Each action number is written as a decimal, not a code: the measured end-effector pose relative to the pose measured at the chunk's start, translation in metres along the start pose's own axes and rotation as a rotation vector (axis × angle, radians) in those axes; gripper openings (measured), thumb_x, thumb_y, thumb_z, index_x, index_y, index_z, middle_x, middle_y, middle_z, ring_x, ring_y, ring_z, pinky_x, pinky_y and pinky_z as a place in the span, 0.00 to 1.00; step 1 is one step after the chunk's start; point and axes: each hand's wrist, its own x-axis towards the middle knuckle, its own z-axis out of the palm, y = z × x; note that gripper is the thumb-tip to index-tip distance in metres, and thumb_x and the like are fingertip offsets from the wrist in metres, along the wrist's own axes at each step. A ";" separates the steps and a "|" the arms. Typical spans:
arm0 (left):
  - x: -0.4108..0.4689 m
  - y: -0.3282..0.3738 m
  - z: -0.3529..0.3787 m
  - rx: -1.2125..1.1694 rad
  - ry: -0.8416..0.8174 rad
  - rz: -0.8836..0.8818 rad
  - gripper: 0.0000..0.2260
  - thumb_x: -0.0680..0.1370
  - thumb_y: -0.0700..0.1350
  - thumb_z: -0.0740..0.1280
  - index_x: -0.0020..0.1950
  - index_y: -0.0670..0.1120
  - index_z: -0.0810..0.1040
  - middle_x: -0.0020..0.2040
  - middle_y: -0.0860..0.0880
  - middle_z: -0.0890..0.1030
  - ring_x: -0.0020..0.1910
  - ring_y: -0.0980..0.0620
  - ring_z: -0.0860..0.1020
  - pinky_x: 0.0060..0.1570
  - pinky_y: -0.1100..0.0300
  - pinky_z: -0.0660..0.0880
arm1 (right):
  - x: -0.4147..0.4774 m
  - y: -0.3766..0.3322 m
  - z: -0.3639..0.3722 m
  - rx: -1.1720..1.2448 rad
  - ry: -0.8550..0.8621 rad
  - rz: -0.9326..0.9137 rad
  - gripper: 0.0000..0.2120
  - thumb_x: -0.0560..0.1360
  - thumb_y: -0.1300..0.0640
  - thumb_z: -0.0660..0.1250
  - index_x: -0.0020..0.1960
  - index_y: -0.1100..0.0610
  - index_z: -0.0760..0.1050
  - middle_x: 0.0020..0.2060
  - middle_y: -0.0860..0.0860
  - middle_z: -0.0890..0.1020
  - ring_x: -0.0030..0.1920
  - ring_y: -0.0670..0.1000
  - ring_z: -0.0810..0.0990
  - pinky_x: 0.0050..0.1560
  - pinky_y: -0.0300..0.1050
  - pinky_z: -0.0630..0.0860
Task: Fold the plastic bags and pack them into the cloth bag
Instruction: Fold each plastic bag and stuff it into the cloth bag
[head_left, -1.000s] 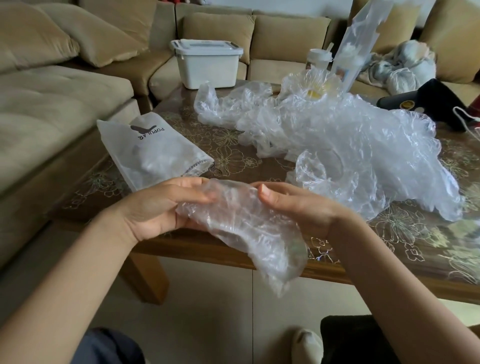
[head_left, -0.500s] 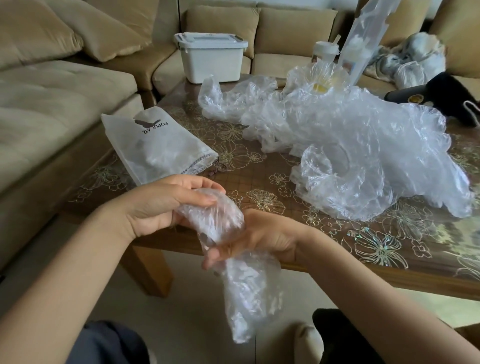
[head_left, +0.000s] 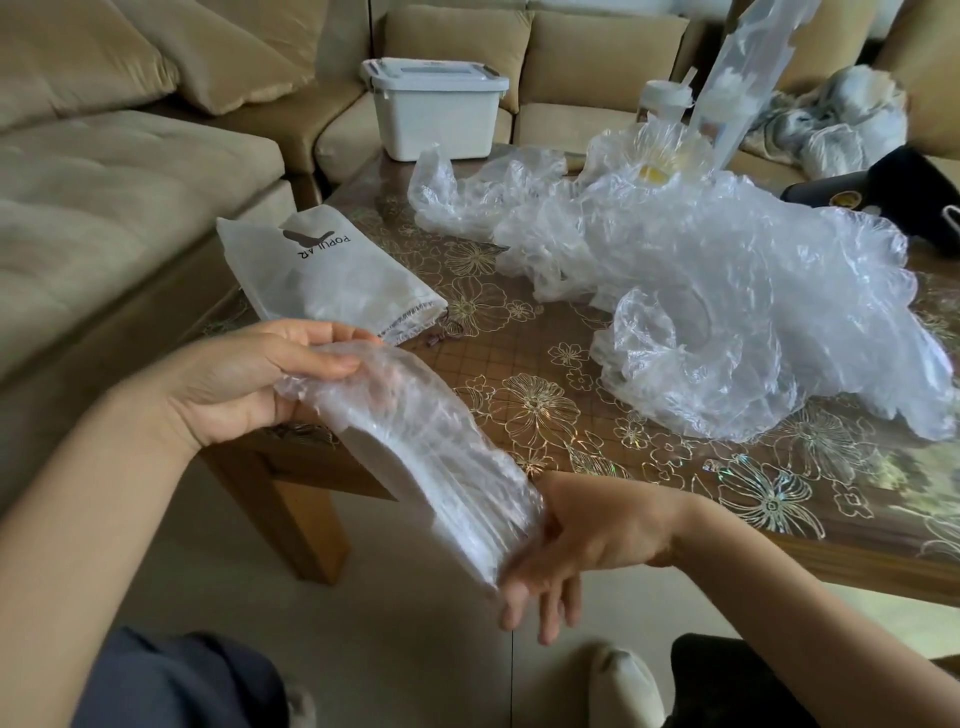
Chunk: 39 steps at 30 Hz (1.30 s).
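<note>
A clear plastic bag (head_left: 415, 457) stretches as a narrow crumpled strip between my hands, in front of the table's near edge. My left hand (head_left: 244, 379) pinches its upper end between thumb and fingers. My right hand (head_left: 587, 540) is at its lower end, fingers straight and spread, pointing down, with the bag's end against the palm; its thumb is hidden. The white cloth bag (head_left: 322, 275), printed with a logo, lies flat on the table's left corner, its mouth toward me. A big heap of loose clear plastic bags (head_left: 727, 291) covers the middle and right of the table.
The wooden table (head_left: 545, 364) has a flowered glass top. A white lidded box (head_left: 436, 114) stands at its far edge, with a cup (head_left: 665, 98) and a black object (head_left: 893, 192) at the back right. A beige sofa (head_left: 104, 208) wraps the left and back.
My right hand has slid from the bag's middle down to its lower end, drawing the bag out into a long strip. My left hand kept hold of the upper end.
</note>
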 end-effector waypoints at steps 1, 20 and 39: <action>-0.001 0.000 -0.003 -0.014 0.014 0.021 0.35 0.38 0.50 0.84 0.44 0.47 0.84 0.40 0.48 0.84 0.34 0.56 0.82 0.25 0.65 0.76 | -0.006 0.001 -0.004 -0.041 -0.019 0.009 0.04 0.75 0.65 0.68 0.47 0.58 0.80 0.42 0.52 0.83 0.36 0.48 0.83 0.37 0.39 0.79; 0.012 -0.010 0.049 -0.037 -0.094 0.035 0.42 0.52 0.57 0.82 0.63 0.45 0.74 0.54 0.44 0.82 0.53 0.47 0.81 0.46 0.55 0.79 | 0.008 -0.014 -0.013 0.393 0.600 -0.361 0.12 0.70 0.60 0.70 0.49 0.68 0.77 0.38 0.56 0.83 0.36 0.50 0.82 0.38 0.41 0.78; 0.011 -0.031 0.083 -0.245 0.053 -0.160 0.11 0.79 0.45 0.58 0.50 0.41 0.77 0.35 0.46 0.79 0.30 0.52 0.78 0.29 0.62 0.76 | 0.008 -0.020 -0.017 0.496 0.718 -0.452 0.20 0.76 0.74 0.55 0.39 0.60 0.83 0.30 0.52 0.82 0.25 0.45 0.77 0.24 0.33 0.71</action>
